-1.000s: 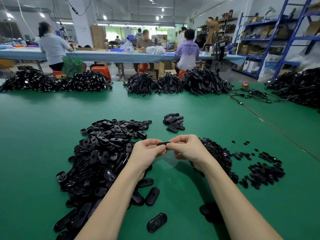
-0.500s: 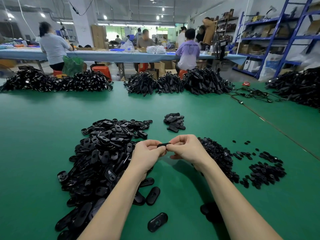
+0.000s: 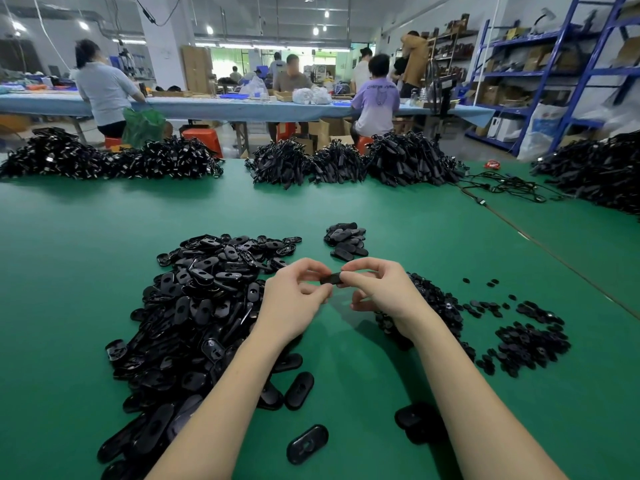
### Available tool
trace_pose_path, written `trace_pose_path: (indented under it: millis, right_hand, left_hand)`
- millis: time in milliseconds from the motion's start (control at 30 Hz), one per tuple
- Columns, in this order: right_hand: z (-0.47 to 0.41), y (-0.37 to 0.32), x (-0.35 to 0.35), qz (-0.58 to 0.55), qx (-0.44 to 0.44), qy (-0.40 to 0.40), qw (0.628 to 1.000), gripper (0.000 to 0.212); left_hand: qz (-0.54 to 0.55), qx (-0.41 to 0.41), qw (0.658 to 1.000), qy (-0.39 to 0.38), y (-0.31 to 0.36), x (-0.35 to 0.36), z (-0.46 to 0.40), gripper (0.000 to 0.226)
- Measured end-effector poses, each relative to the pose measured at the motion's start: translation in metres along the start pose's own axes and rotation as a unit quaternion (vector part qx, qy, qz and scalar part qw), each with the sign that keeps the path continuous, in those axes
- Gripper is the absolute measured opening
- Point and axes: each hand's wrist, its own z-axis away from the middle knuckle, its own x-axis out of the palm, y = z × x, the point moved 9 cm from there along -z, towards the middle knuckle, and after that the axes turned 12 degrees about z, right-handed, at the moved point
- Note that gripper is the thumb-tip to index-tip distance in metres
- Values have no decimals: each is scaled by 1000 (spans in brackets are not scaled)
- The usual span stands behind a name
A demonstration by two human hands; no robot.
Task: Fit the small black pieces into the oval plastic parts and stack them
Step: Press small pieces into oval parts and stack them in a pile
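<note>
My left hand (image 3: 294, 296) and my right hand (image 3: 379, 289) meet above the green table (image 3: 69, 271) and pinch one black oval plastic part (image 3: 331, 278) between their fingertips. Most of that part is hidden by my fingers. A big heap of loose oval parts (image 3: 204, 306) lies to the left of my hands. To the right, small black pieces (image 3: 433, 306) form a heap, with more scattered pieces (image 3: 530, 341) farther right. A small stack of finished oval parts (image 3: 346, 239) sits just beyond my hands.
Single oval parts (image 3: 307, 443) lie near the front edge between my forearms. Large bundles of black cables (image 3: 346, 164) line the far side of the table, another pile (image 3: 595, 174) at the right. People work at a blue table behind; blue shelving (image 3: 554, 74) stands at the right.
Both hands stay together on the same oval part; the fingers have shifted slightly and the part shows a little more between them.
</note>
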Motion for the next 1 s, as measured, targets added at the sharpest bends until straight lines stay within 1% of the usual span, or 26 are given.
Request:
trace_pose_path:
  millis: [67,100,167,233,300,400,433,533,667,733,767,800,833,900,967,1000]
  right_hand:
    - [-3,2,-7,1,0,18,1000,7]
    - [-4,3,-12,-2,2,32,999,8]
    - [-7,7,-19,-13,6,55,998,8]
    - [-8,12,-22,6,16,70,997,8]
    - [-7,16,-25,11,20,80,997,6]
    - [-10,15,-45,-32,17,117,992,4]
    - [-11,15,-52,-47,15,129,990,5]
    - [-11,15,-61,-77,13,134,988,7]
    - [-11,18,-52,-61,24,111,992,6]
    - [-11,17,-50,-55,25,103,993,6]
    - [-11,17,-50,-52,24,100,993,6]
    - [-11,16,-50,-49,22,98,994,6]
    - [-11,16,-49,-45,20,95,994,6]
    - [-11,17,-47,-31,20,93,995,5]
    - [-11,18,-44,-1,18,96,995,6]
    - [-11,18,-43,17,15,95,995,7]
  left_hand:
    - [-36,18,999,13,5,2,-8,15]
    - [-37,21,999,14,7,5,-14,16]
    - [-44,14,999,-8,10,18,-28,16]
    - [-120,21,992,-35,12,33,-41,10]
    - [-199,37,977,-64,10,45,-47,7]
    - [-284,24,943,-171,-1,69,-45,15]
    - [-303,23,933,-192,-2,71,-44,18]
    - [-363,32,906,-217,-2,71,-47,23]
    - [-429,52,874,-222,0,76,-54,18]
    - [-458,78,860,-209,5,79,-58,15]
    - [-463,86,860,-198,7,79,-62,15]
    - [-454,85,867,-186,7,78,-69,12]
    - [-428,79,883,-172,6,77,-76,8]
    - [-351,57,925,-132,5,73,-94,8]
    - [-269,37,960,-59,7,66,-113,8]
    - [-239,32,970,-22,9,63,-122,7]
